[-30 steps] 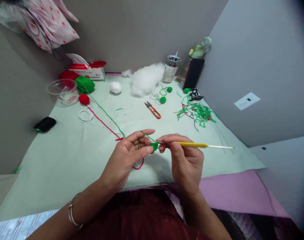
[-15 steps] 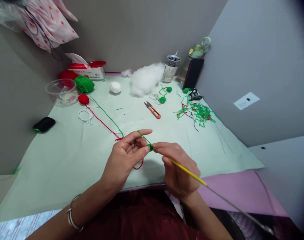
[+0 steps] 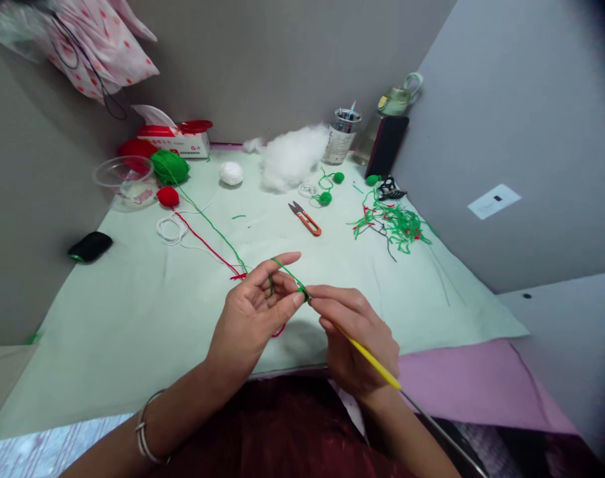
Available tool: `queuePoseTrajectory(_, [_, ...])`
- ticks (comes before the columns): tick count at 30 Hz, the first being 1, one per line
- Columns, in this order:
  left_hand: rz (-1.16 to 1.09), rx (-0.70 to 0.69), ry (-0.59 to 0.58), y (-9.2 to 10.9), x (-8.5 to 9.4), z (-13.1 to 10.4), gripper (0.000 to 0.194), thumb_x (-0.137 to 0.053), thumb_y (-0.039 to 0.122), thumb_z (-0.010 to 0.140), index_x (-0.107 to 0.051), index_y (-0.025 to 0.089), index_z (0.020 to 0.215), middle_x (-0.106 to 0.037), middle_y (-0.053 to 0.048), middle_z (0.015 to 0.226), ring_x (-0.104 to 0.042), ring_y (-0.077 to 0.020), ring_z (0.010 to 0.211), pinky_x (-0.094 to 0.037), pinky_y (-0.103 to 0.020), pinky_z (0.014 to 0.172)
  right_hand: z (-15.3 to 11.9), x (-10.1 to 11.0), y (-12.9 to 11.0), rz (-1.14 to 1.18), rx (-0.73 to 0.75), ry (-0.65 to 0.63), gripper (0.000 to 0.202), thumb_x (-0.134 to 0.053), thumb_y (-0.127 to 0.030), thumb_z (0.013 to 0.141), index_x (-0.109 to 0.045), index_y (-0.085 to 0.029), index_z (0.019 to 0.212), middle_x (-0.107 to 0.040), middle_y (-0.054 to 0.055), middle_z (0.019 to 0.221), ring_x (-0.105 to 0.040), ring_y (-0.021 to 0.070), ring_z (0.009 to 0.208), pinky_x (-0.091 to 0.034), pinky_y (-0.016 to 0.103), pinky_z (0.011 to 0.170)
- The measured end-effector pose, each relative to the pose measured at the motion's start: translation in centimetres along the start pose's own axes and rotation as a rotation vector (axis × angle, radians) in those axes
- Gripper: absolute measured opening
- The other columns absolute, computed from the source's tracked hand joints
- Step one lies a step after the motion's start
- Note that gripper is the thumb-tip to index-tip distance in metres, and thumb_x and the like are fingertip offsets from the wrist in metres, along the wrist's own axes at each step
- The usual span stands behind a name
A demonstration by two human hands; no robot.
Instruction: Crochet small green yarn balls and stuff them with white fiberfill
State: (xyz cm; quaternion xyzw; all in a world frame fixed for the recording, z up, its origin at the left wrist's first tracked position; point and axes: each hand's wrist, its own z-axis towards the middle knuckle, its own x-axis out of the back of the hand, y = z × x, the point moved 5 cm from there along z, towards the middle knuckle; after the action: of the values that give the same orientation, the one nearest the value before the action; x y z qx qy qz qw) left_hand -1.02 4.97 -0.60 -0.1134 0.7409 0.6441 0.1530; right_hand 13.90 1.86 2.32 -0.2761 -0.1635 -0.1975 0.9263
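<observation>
My left hand pinches a small green crochet piece between thumb and fingers. Green yarn runs over its raised index finger and back to the green yarn ball. My right hand grips a crochet hook with a yellow handle and a long metal shaft, its tip at the green piece and mostly hidden by the fingers. A loop of red yarn hangs below my left hand. More red yarn leads to a small red ball.
Orange thread snips lie beyond my hands, with white stuffing behind them. Green yarn scraps are heaped at right, near a phone and a bottle. A white yarn ball and clear tub stand at left.
The crochet hook has tilted more steeply, its far end swinging down and left. My hands stay together, and less of the red loop shows under my left hand.
</observation>
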Motion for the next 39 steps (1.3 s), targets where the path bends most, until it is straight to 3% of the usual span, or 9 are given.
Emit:
queuePoseTrajectory(4, [0.016, -0.003, -0.012, 0.0, 0.3, 0.2, 0.038, -0.087, 0.023, 0.082, -0.079, 0.029, 0.119, -0.066, 0.003, 0.083, -0.061, -0.0112, 0.079, -0.052, -0.020, 0.076, 0.0, 0.1, 0.4, 0.086, -0.040, 0.037, 0.026, -0.057, -0.011, 0.101, -0.072, -0.021, 0.120, -0.081, 0.011, 0.107, -0.078, 0.0213, 0.096, -0.066, 0.034, 0.076])
queuePoseTrajectory(11, [-0.091, 0.068, -0.023, -0.2, 0.1, 0.2, 0.034, -0.086, 0.027, 0.083, -0.081, 0.026, 0.117, -0.066, 0.002, 0.082, -0.064, -0.0135, 0.080, -0.052, -0.026, 0.082, -0.2, -0.3, 1.1, 0.364, -0.300, 0.189, 0.025, -0.052, -0.016, 0.105, -0.075, -0.025, 0.112, -0.081, 0.005, 0.095, -0.077, 0.0213, 0.084, -0.066, 0.040, 0.073])
queuePoseTrajectory(15, [-0.151, 0.096, -0.033, -0.3, -0.3, 0.1, 0.029, -0.085, 0.026, 0.083, -0.083, 0.026, 0.112, -0.066, 0.002, 0.081, -0.065, -0.0133, 0.079, -0.052, -0.026, 0.083, -0.3, -0.5, 1.1, 0.408, -0.307, 0.224, 0.025, -0.054, -0.017, 0.105, -0.075, -0.025, 0.114, -0.081, 0.006, 0.103, -0.077, 0.0204, 0.085, -0.066, 0.039, 0.074])
queuePoseTrajectory(19, [-0.158, 0.073, 0.005, -0.1, -0.1, 0.2, 0.030, -0.085, 0.022, 0.081, -0.083, 0.024, 0.110, -0.066, 0.002, 0.078, -0.064, -0.0130, 0.076, -0.053, -0.025, 0.081, -0.3, -0.6, 1.0, 0.357, -0.284, 0.153, 0.026, -0.053, -0.016, 0.105, -0.075, -0.025, 0.114, -0.082, 0.006, 0.104, -0.078, 0.0219, 0.091, -0.066, 0.041, 0.078])
queuePoseTrajectory(23, [-0.295, 0.198, -0.020, -0.6, -0.4, 0.4, 0.030, -0.084, 0.022, 0.080, -0.083, 0.020, 0.109, -0.071, 0.000, 0.080, -0.068, -0.0142, 0.077, -0.055, -0.026, 0.079, -0.1, -0.6, 0.7, 0.312, -0.213, 0.138, 0.027, -0.052, -0.016, 0.105, -0.075, -0.025, 0.118, -0.082, 0.007, 0.101, -0.079, 0.0229, 0.093, -0.066, 0.041, 0.077])
queuePoseTrajectory(26, [-0.334, 0.261, -0.061, -1.1, -0.7, 0.3, 0.028, -0.083, 0.021, 0.081, -0.083, 0.018, 0.109, -0.074, -0.003, 0.084, -0.069, -0.0147, 0.081, -0.056, -0.026, 0.082, -0.4, -0.7, 1.2, 0.406, -0.293, 0.213, 0.025, -0.053, -0.017, 0.106, -0.075, -0.025, 0.113, -0.081, 0.006, 0.101, -0.077, 0.0197, 0.084, -0.065, 0.036, 0.071])
queuePoseTrajectory(33, [-0.292, 0.217, -0.068, -1.0, -0.2, 0.3, 0.025, -0.083, 0.023, 0.083, -0.083, 0.021, 0.109, -0.073, -0.002, 0.087, -0.067, -0.0135, 0.081, -0.053, -0.026, 0.083, -0.8, -1.2, 2.0, 0.551, -0.445, 0.222, 0.020, -0.054, -0.027, 0.107, -0.074, -0.024, 0.106, -0.081, 0.006, 0.100, -0.076, 0.0194, 0.080, -0.065, 0.039, 0.073])
queuePoseTrajectory(39, [-0.174, 0.145, -0.072, -0.8, -0.5, 0.3, 0.036, -0.089, 0.024, 0.079, -0.082, 0.025, 0.114, -0.072, -0.001, 0.088, -0.066, -0.0152, 0.088, -0.051, -0.027, 0.089, -0.4, -1.4, 2.8, 0.617, -0.524, 0.218, 0.019, -0.056, -0.031, 0.106, -0.073, -0.024, 0.104, -0.080, 0.006, 0.101, -0.071, 0.0156, 0.072, -0.062, 0.034, 0.069])
